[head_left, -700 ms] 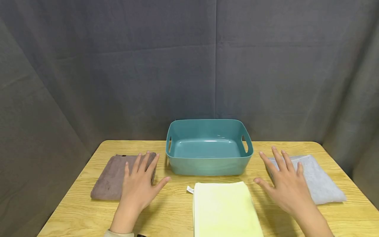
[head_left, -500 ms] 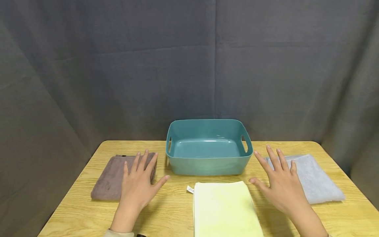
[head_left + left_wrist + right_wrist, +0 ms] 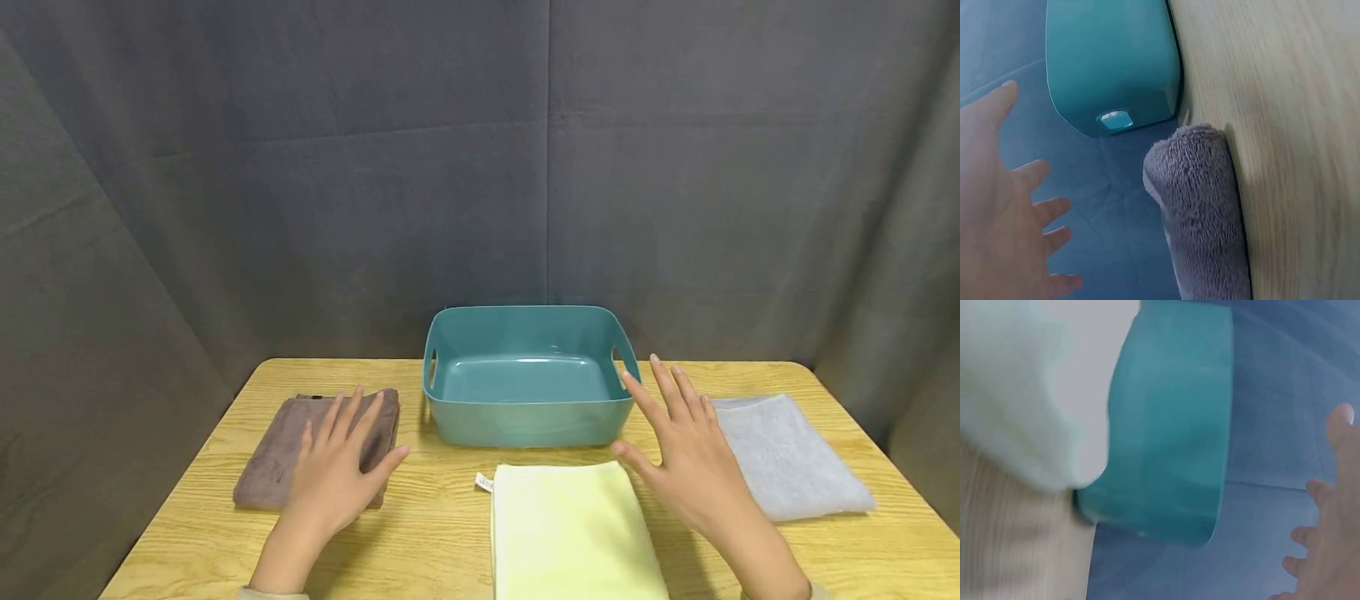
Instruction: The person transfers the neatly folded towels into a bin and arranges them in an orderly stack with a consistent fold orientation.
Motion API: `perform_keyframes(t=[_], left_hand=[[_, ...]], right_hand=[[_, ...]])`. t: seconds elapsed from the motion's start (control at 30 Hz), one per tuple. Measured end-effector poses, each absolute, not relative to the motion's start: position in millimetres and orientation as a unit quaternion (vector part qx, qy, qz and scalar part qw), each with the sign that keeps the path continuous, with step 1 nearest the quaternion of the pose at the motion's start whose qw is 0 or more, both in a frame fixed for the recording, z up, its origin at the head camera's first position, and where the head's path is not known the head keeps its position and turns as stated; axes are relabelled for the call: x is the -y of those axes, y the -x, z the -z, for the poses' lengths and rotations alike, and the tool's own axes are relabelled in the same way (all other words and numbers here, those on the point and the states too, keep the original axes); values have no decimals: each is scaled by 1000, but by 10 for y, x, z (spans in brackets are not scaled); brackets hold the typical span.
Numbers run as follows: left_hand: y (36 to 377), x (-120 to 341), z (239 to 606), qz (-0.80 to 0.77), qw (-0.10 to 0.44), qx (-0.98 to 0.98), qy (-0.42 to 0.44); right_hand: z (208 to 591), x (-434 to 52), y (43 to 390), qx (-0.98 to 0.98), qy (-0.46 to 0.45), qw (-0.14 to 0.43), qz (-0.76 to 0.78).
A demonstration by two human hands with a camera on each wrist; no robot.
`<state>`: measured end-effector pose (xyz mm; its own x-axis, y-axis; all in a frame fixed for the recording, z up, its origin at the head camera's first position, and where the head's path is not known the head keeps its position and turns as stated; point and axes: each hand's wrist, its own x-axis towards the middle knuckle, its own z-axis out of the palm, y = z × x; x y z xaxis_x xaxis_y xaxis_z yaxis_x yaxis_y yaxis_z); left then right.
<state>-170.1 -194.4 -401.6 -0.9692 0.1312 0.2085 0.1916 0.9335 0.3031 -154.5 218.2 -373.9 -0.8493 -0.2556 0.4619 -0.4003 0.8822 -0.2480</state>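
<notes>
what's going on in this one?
A person sits at a wooden table with both hands open and holding nothing. The left hand hovers over the folded brown towel; whether it touches is unclear. The right hand is spread between the folded yellow towel and the grey towel, by the right end of the empty teal bin. All three towels lie flat on the table.

soft even light in head view; both wrist views blurred.
</notes>
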Motion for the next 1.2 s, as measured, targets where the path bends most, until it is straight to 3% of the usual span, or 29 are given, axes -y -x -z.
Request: perform_keyframes(t=[0.83, 1.2], left_hand=[[1338, 2324, 3829, 241, 42, 964, 109], [1282, 2546, 3836, 248, 73, 959, 116]], right_hand=[[3558, -1422, 1511, 933, -236, 195, -189], [3513, -1062, 1523, 913, -259, 198, -245]])
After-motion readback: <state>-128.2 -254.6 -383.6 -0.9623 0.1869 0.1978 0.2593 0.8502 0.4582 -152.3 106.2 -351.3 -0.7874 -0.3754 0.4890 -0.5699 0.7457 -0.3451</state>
